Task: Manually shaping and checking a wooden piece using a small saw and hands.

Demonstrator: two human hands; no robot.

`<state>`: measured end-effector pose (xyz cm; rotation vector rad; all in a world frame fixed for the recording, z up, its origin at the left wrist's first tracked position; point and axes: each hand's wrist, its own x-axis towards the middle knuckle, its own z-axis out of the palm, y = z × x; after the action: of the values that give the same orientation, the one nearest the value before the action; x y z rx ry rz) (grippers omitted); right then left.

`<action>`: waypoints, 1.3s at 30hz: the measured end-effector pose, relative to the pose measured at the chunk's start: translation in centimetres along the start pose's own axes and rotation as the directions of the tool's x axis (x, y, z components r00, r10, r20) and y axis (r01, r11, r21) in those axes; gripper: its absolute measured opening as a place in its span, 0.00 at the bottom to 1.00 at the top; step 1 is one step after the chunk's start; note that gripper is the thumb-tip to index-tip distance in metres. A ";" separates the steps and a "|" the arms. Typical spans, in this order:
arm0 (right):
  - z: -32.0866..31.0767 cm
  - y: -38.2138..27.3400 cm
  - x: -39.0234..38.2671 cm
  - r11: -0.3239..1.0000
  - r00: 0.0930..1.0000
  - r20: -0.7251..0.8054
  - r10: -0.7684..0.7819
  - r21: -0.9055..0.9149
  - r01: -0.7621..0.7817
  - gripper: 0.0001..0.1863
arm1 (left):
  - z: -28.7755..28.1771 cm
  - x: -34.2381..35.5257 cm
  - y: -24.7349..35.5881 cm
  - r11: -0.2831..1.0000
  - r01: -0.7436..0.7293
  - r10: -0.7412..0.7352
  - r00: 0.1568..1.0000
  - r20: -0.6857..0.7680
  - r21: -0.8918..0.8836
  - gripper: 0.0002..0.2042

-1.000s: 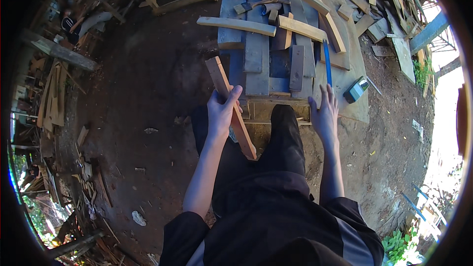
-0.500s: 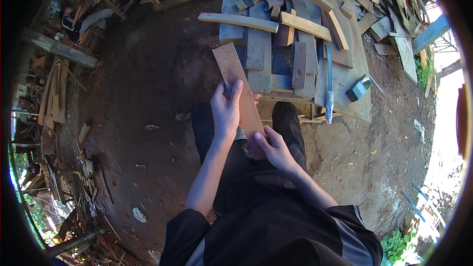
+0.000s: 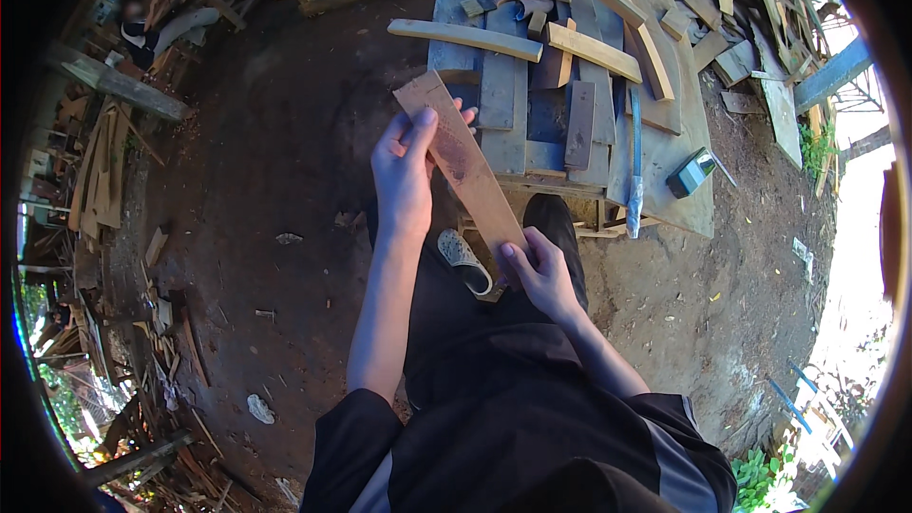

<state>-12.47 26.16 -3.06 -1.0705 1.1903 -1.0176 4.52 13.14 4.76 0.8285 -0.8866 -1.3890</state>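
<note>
A flat reddish-brown wooden board [image 3: 465,166] slants across my lap, its far end tipped to the left. Near that far end my left hand [image 3: 407,166] grips it, thumb on the upper face and fingertips showing past the far edge. My right hand [image 3: 543,275] holds the near end, thumb on top; the fingers beneath are mostly hidden. A dark, rough patch marks the middle of the board's face. Both hands are closed on the wood, and the board is held clear of the workbench [image 3: 501,95].
On the bench lie several wood pieces, a hammer-like tool [image 3: 518,2], a long blue saw-like strip [image 3: 636,157] and a green-and-black box [image 3: 691,173]. Scrap wood [image 3: 100,171] heaps up at left. A wooden frame [image 3: 366,0] stands at the back; a person [image 3: 142,43] sits far left.
My left hand has slid toward the board's far end and moved left. The board has swung left at that end, and its near end has shifted slightly right with my right hand.
</note>
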 end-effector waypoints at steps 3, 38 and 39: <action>0.1 0.2 -0.4 1.000 1.000 0.002 0.010 0.019 -0.010 0.13 | -0.4 0.3 1.0 1.000 -0.021 0.021 1.000 -0.011 -0.004 0.14; -11.9 -0.8 3.8 0.075 0.938 0.056 -0.342 0.997 -0.032 0.40 | -3.8 -4.8 -8.7 0.872 0.328 -0.329 0.942 -0.062 0.362 0.12; -11.6 -0.9 3.6 0.026 0.933 0.054 -0.355 0.999 -0.048 0.42 | -3.8 -4.9 -8.9 0.866 0.337 -0.342 0.938 -0.055 0.370 0.12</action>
<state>-23.71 21.37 -3.60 -0.0852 -0.1709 -1.4280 3.91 17.77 -5.07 1.3220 -1.0715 -1.5510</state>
